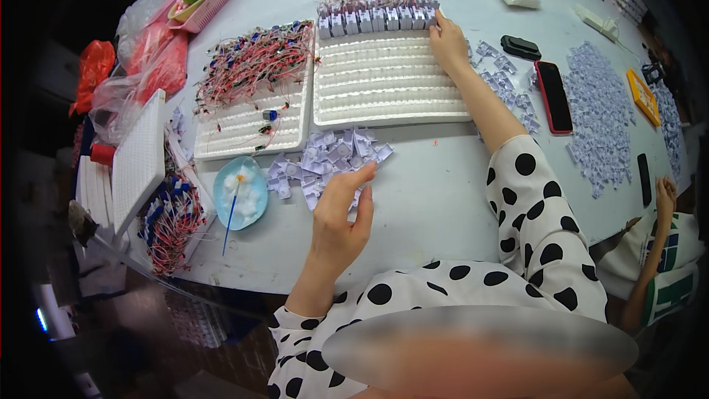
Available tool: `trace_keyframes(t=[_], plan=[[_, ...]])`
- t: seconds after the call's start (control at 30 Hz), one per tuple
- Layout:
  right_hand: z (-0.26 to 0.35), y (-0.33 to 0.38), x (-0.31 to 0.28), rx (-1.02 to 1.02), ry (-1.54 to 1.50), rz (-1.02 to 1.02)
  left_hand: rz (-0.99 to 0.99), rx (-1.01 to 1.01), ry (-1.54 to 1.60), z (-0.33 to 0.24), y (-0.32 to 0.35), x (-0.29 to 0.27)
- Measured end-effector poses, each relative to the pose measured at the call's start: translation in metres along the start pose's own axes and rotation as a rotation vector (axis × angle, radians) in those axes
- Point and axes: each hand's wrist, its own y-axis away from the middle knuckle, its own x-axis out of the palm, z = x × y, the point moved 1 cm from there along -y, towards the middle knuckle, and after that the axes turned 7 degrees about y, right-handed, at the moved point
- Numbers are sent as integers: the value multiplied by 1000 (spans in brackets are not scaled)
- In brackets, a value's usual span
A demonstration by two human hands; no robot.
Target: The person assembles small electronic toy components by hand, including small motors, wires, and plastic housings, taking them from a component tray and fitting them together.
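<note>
Hovering left hand (338, 223), seemingly half-curled

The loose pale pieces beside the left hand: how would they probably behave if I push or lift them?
The pale pieces are probably light, since they look small and thin-walled. They seem stiff rather than floppy, as their edges look straight. Pushed, the heap would likely spread, because the pieces lie loosely over one another.

No readable text or labels.
</note>
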Motion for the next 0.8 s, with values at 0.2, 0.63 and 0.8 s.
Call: trace_keyframes(t=[0.2,0.63,0.8], plan=[[0,2,-2,-58,30,-18,13,-39,5,7,-1,6],[5,7,-3,-52,-17,-23,-61,-16,-45,11,3,12],[-5,3,14,-93,0,-34,-132,-10,-113,8,3,7]])
